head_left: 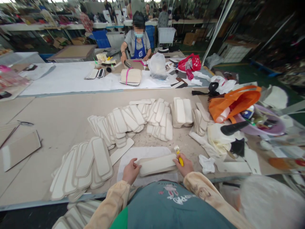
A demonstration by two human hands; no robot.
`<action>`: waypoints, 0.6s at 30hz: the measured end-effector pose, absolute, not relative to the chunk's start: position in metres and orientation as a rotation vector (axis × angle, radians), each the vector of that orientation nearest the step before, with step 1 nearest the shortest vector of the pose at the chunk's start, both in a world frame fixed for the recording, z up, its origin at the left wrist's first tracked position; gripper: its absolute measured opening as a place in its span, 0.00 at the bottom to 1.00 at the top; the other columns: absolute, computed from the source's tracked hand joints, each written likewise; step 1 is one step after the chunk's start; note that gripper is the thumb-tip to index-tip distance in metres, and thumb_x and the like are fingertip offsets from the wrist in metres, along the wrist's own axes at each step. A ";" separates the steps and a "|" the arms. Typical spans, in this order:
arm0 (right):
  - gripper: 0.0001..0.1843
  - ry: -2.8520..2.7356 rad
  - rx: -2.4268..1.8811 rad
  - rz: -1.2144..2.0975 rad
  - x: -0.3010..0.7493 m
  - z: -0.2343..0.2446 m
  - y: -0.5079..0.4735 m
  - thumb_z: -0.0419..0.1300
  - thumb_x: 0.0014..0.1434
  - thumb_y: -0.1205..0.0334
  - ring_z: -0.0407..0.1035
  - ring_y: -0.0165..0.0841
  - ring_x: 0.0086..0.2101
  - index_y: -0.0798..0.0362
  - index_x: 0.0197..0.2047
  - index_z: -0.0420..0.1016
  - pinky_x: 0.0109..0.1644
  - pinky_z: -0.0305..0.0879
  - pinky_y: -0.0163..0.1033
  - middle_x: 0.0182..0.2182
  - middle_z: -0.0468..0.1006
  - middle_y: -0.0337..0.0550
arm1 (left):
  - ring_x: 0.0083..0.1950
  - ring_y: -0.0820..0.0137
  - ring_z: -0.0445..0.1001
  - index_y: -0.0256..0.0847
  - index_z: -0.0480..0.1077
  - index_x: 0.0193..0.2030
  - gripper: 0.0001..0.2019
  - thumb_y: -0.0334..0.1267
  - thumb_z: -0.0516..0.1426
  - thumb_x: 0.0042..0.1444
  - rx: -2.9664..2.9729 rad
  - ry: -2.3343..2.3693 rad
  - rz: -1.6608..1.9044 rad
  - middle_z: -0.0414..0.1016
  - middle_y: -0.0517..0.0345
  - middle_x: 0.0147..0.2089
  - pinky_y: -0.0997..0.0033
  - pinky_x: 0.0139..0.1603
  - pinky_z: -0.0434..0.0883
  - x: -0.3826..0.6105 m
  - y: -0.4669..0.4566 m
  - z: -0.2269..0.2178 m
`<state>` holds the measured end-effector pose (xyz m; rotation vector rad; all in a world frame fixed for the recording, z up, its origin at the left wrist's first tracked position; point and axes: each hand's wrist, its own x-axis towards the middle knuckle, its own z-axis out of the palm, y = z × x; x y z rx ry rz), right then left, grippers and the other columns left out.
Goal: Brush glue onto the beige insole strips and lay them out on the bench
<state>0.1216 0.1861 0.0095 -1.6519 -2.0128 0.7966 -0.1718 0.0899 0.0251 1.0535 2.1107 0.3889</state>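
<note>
My left hand [131, 171] grips the left end of a small stack of long cream pieces [157, 164] lying on a white sheet [143, 153] at the table's near edge. My right hand [184, 165] pinches the stack's right end and also holds a yellow-handled brush [179, 156] that points up and away. Spread rows of the same cream pieces [133, 122] fan across the table beyond my hands, and another overlapping pile [83, 165] lies to my left.
An orange bag [234, 101], a purple basin [274, 124], a black-handled tool [234, 128] and white rags [206, 163] crowd the right side. Cardboard [19, 149] lies far left. Across the table a person in a blue apron [138, 43] works beside a white bag [157, 65].
</note>
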 end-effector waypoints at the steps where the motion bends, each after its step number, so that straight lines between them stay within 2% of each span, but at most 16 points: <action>1: 0.12 -2.015 -1.656 0.797 0.121 0.009 0.186 0.51 0.56 0.48 0.67 0.33 0.25 0.49 0.33 0.61 0.32 0.59 0.36 0.24 0.70 0.35 | 0.33 0.71 0.73 0.37 0.63 0.53 0.19 0.40 0.53 0.55 1.052 2.118 0.389 0.74 0.60 0.31 0.73 0.35 0.63 -0.173 0.088 0.025; 4: 0.13 -2.024 -1.677 0.793 0.121 0.009 0.186 0.51 0.56 0.48 0.67 0.34 0.25 0.49 0.33 0.61 0.32 0.59 0.36 0.23 0.70 0.35 | 0.32 0.70 0.73 0.37 0.63 0.52 0.18 0.42 0.50 0.57 1.050 2.126 0.393 0.73 0.59 0.34 0.72 0.36 0.64 -0.177 0.081 0.025; 8: 0.13 -2.032 -1.691 0.785 0.120 0.007 0.185 0.51 0.57 0.48 0.67 0.34 0.24 0.49 0.33 0.62 0.31 0.58 0.37 0.22 0.69 0.34 | 0.31 0.72 0.72 0.37 0.62 0.55 0.23 0.45 0.54 0.53 1.081 2.104 0.411 0.72 0.58 0.37 0.72 0.37 0.65 -0.175 0.074 0.024; 10: 0.13 -2.033 -1.696 0.772 0.120 0.006 0.185 0.50 0.56 0.48 0.66 0.34 0.24 0.49 0.34 0.63 0.31 0.58 0.36 0.22 0.69 0.34 | 0.31 0.73 0.71 0.38 0.62 0.55 0.25 0.44 0.56 0.51 1.111 2.104 0.416 0.71 0.58 0.38 0.73 0.37 0.65 -0.172 0.072 0.023; 18: 0.11 -2.089 -1.706 0.740 0.121 0.002 0.185 0.51 0.55 0.50 0.68 0.35 0.25 0.49 0.34 0.64 0.30 0.58 0.36 0.24 0.72 0.36 | 0.33 0.73 0.70 0.40 0.67 0.54 0.21 0.37 0.57 0.52 1.206 2.100 0.423 0.71 0.59 0.36 0.73 0.39 0.65 -0.168 0.071 0.015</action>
